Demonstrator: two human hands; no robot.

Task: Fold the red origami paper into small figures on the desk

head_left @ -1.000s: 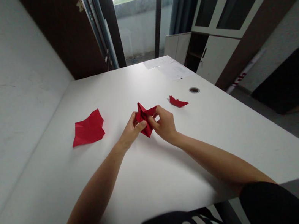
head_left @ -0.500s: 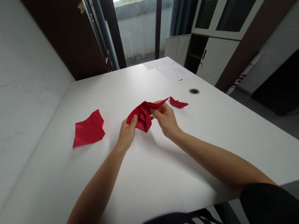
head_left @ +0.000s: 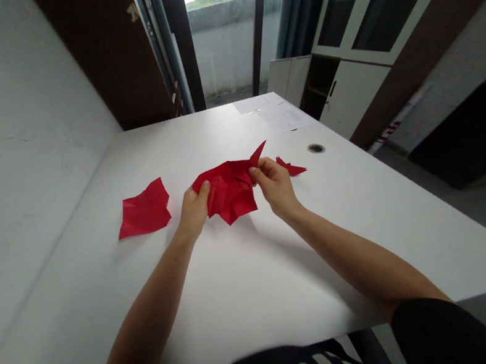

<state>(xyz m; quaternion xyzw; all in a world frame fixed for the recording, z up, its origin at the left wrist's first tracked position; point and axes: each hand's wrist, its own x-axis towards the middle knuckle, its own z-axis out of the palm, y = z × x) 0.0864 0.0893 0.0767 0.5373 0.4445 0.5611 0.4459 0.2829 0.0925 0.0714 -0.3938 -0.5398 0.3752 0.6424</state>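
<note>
Rising beside the white table [head_left: 228,310] is a scuffed wall [head_left: 10,141]; rightward, a loose red sheet [head_left: 143,212], left hand [head_left: 194,210] and right hand [head_left: 277,185] pinching creased red paper [head_left: 230,192] between them above the table, a small folded piece [head_left: 293,168], a white cabinet [head_left: 355,93].

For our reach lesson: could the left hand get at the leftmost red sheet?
Probably yes: nothing stands between the left hand and the leftmost sheet, though the hand holds the creased red paper.
</note>
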